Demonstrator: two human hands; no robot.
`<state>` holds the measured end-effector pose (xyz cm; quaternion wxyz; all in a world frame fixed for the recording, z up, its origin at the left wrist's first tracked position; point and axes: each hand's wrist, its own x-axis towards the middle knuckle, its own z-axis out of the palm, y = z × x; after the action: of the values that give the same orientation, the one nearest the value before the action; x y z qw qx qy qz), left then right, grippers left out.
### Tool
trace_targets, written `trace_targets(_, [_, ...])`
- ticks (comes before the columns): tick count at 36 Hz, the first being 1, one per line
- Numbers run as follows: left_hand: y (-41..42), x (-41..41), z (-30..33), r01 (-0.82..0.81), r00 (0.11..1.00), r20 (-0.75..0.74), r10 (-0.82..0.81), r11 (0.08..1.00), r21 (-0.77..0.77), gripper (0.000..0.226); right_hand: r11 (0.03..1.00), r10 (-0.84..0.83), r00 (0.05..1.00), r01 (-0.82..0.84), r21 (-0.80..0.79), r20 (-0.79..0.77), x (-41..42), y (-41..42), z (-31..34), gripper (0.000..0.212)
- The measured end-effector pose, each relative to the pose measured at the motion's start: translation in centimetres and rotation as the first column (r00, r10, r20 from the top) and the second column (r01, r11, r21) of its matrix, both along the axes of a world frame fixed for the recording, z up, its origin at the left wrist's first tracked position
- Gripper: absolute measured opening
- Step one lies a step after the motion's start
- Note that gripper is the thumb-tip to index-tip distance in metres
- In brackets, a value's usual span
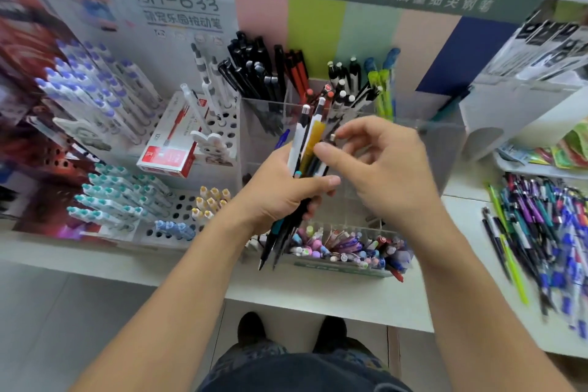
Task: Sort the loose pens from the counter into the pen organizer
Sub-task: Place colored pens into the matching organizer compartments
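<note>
Stationery-shop desk [334, 299]: left hand [280, 191] grips a pen bundle [307, 149] above the clear pen organizer [350, 124], right hand [378, 169] pinching one pen [329, 145] free, apparently to sort it; loose pens [541, 232] lie at the desk's right edge

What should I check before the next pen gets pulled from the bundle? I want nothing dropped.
1. Left hand grips the bundle of pens firmly: ok.
2. Right hand pinches a single pen, the silver-tipped pen: cannot tell, its fingers overlap several.
3. Clear organizer sits right behind the hands: ok.
4. Matching compartment chosen: cannot tell.
5. Black pens in the back compartment stand upright, out of the way: ok.
6. Loose pile of pens remains on the counter at right: not ok, sorting unfinished.
</note>
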<state>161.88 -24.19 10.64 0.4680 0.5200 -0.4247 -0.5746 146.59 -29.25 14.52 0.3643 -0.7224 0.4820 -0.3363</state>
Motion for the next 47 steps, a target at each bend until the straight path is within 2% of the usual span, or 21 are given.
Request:
trace_targets(3, [0.5, 0.4, -0.7, 0.06, 0.996, 0.058, -0.061, 0.998, 0.019, 0.029, 0.994, -0.024, 0.998, 0.018, 0.106, 0.06, 0.9, -0.2, -1.5, 0.023])
trace_targets(8, [1.9, 1.3, -1.9, 0.102, 0.99, 0.085, -0.11, 0.99, 0.102, 0.038, 0.915, 0.113, 0.991, -0.133, 0.38, 0.076, 1.3, -0.4, -2.3, 0.012])
trace_targets(11, [2.2, 1.2, -2.3, 0.101, 0.989, 0.091, -0.116, 0.984, 0.147, 0.031, 0.886, 0.013, 0.984, -0.094, 0.454, 0.179, 1.3, -0.2, -2.3, 0.013])
trace_targets(14, [2.3, 1.2, -2.6, 0.128, 0.988, 0.067, -0.142, 0.976, 0.177, 0.026, 0.921, -0.123, 0.948, -0.001, 0.389, 0.293, 0.8, -0.6, -1.3, 0.023])
trace_targets(16, [2.3, 1.4, -2.8, 0.141, 0.989, 0.015, -0.146, 0.975, 0.172, 0.022, 0.954, -0.201, 0.879, 0.076, 0.289, 0.433, -0.2, -1.4, 0.2, 0.023])
trace_targets(18, [2.2, 1.5, -2.8, 0.13, 0.991, -0.037, -0.126, 0.979, 0.155, 0.019, 0.974, -0.213, 0.815, 0.221, 0.05, 0.54, -1.7, -2.4, 1.7, 0.018])
trace_targets(19, [2.0, 1.5, -2.7, 0.113, 0.992, -0.069, -0.103, 0.982, 0.151, 0.019, 0.948, -0.198, 0.815, 0.3, -0.105, 0.544, -2.6, -3.0, 2.4, 0.015])
trace_targets(22, [1.2, 1.3, -1.9, 0.059, 0.987, -0.157, -0.036, 0.988, 0.143, 0.021, 0.813, -0.212, 0.895, 0.384, -0.438, 0.392, -4.3, -5.3, 3.1, 0.012])
trace_targets(25, [0.1, 0.8, -1.0, 0.044, 0.982, -0.188, -0.019, 0.991, 0.129, 0.022, 0.752, -0.302, 0.943, 0.324, -0.574, 0.137, -4.8, -7.4, 2.8, 0.018])
trace_targets(28, [-0.6, 0.4, -0.4, 0.048, 0.979, -0.2, -0.023, 0.992, 0.118, 0.019, 0.828, -0.246, 0.963, 0.151, -0.539, -0.109, -4.2, -8.5, 1.9, 0.022])
trace_targets(32, [-0.7, -0.1, -0.5, 0.041, 0.984, -0.176, -0.023, 0.994, 0.101, 0.021, 0.914, -0.152, 0.96, 0.047, -0.403, -0.233, -3.4, -9.1, 0.9, 0.025])
trace_targets(37, [-0.5, -0.5, -0.7, 0.023, 0.983, -0.182, -0.006, 0.995, 0.093, 0.024, 0.911, -0.269, 0.931, 0.163, -0.379, -0.246, -3.1, -10.1, 0.4, 0.02])
trace_targets(42, [-0.4, -0.6, -0.9, -0.005, 0.976, -0.216, 0.023, 0.996, 0.088, 0.035, 0.938, -0.303, 0.865, 0.195, -0.287, -0.4, -3.9, -10.8, -0.1, 0.024])
trace_targets(43, [-0.4, -0.6, -1.0, -0.012, 0.977, -0.211, 0.031, 0.996, 0.088, 0.038, 0.929, -0.32, 0.873, 0.212, -0.305, -0.369, -4.0, -10.0, 0.2, 0.023])
trace_targets(45, [-0.2, -0.5, -1.1, -0.005, 0.985, -0.172, 0.016, 0.998, 0.064, 0.037, 0.889, -0.356, 0.913, 0.266, -0.372, -0.198, -3.7, -7.1, 1.0, 0.014])
trace_targets(46, [0.0, -0.4, -1.2, 0.004, 0.987, -0.16, 0.004, 0.999, 0.052, 0.034, 0.896, -0.323, 0.938, 0.261, -0.358, -0.124, -3.4, -5.3, 1.4, 0.012])
trace_targets(47, [0.1, -0.3, -1.2, 0.015, 0.987, -0.158, -0.008, 0.999, 0.041, 0.03, 0.94, -0.236, 0.968, 0.203, -0.275, -0.09, -2.9, -3.6, 1.5, 0.016])
